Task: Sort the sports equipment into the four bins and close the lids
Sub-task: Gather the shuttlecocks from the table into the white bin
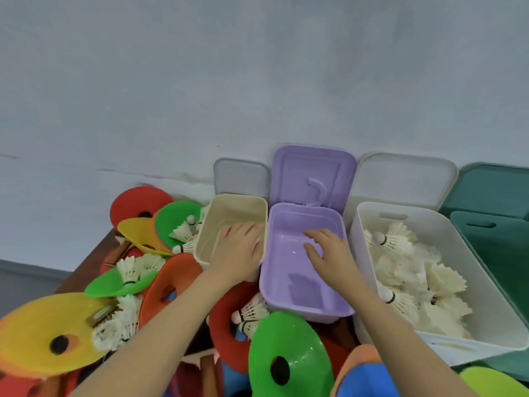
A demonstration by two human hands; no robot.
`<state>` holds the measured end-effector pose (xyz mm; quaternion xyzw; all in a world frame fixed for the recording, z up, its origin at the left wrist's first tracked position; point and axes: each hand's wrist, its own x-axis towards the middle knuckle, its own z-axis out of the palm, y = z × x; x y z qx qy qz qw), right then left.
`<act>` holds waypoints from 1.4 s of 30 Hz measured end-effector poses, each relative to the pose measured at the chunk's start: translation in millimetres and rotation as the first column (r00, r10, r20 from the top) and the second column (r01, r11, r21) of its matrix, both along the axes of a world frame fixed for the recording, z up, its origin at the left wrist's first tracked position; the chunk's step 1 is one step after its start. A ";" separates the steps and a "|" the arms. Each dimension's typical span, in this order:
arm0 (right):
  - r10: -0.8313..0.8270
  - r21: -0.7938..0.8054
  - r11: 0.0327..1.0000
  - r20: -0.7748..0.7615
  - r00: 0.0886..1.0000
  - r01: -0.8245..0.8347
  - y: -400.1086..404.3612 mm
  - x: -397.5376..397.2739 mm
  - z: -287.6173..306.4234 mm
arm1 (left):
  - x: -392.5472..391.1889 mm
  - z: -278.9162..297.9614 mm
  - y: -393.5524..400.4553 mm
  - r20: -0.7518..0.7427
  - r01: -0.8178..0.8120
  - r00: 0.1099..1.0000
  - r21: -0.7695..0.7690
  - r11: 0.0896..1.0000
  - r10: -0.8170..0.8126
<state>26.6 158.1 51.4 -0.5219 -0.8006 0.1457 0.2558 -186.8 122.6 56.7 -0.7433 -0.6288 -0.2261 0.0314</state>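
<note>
Four open bins stand in a row against the wall: a beige bin (229, 204), a purple bin (303, 305), a white bin (366, 224) holding several white shuttlecocks (400, 270), and a dark green bin (498, 253). My left hand (240, 253) reaches into the beige bin, fingers spread over its right wall. My right hand (329, 250) hangs inside the purple bin with loosely bent fingers and holds nothing. Each bin's lid stands up behind it.
A pile of flat disc cones fills the left and front: a yellow cone (37, 336), a green cone (289, 353), a red cone (137, 202), an orange cone (169, 279). Loose shuttlecocks (252, 310) lie among them. A blue cone (363, 382) sits at the bottom.
</note>
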 end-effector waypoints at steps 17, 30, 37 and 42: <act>0.103 -0.041 0.994 0.138 0.985 -0.098 49.8 -258.1 -34.8 | -247.8 -69.9 36.9 0.037 -0.063 0.996 -0.307 0.950 0.078; 0.181 -0.136 0.982 0.490 0.853 -0.131 142.2 -338.8 -68.7 | -280.6 -97.4 100.2 -0.076 0.100 0.986 -0.427 0.899 -0.146; 0.172 -0.076 0.985 0.602 0.780 -0.158 145.4 -355.6 -80.5 | -294.8 -102.6 88.4 0.103 0.099 0.993 -0.385 0.918 -0.064; 0.140 -0.010 0.987 0.534 0.834 -0.159 138.0 -358.3 -81.5 | -300.2 -104.4 77.6 0.206 0.087 0.978 -0.314 0.945 -0.021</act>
